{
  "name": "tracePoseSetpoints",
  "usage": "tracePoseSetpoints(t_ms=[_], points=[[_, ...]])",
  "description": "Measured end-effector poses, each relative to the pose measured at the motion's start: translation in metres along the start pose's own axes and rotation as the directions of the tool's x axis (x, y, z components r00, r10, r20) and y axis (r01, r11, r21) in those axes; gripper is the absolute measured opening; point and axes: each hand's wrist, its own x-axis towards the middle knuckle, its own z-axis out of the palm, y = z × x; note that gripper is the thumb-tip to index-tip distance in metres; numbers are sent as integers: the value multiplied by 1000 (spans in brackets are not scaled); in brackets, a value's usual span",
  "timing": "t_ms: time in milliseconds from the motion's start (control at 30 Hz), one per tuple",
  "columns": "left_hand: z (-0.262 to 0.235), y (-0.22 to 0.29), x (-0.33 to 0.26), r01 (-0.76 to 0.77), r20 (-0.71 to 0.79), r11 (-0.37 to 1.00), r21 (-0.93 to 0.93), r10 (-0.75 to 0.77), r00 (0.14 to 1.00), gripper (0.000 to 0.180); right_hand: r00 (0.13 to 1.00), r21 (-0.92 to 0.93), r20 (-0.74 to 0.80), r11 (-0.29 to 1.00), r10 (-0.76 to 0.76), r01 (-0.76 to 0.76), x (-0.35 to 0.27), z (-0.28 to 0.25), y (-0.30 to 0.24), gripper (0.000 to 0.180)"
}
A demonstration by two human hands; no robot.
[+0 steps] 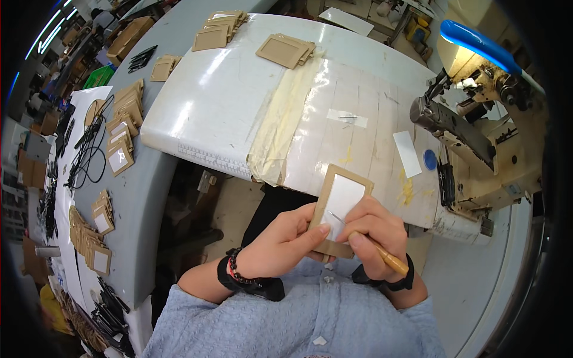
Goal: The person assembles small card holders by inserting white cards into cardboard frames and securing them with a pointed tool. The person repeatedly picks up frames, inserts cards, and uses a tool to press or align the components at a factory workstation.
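In front of my chest, a flat tan card holder [322,206] with a white panel [348,196] in its frame is tilted toward me. My left hand [283,238] grips its left and lower edge, thumb lying on the face and fingers behind. A wooden-handled awl [389,258] is wrapped in the fingers of my right hand [379,232]. Its thin metal tip lies over the lower part of the white panel; whether it pierces or only touches cannot be made out. Right fingertips rest against the holder's right side.
On the right stands an industrial sewing machine [459,134] beneath a blue lamp [480,48]. A white card [407,154] and blue disc [430,159] lie beside it. Stacked tan holders [283,51] sit at the worktop's back; more piles [89,238] and black cords [89,149] lie left.
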Motion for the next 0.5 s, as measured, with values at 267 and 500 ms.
tracePoseSetpoints(t_ms=[267, 500], points=[[1, 3, -2, -23, -2, 999, 29, 23, 1000, 36, 1000, -7, 18, 1000, -25, 25, 2, 1, 1, 5], [1, -1, -1, -47, 0, 998, 42, 48, 999, 37, 999, -10, 25, 1000, -22, 22, 1, 0, 1, 5]])
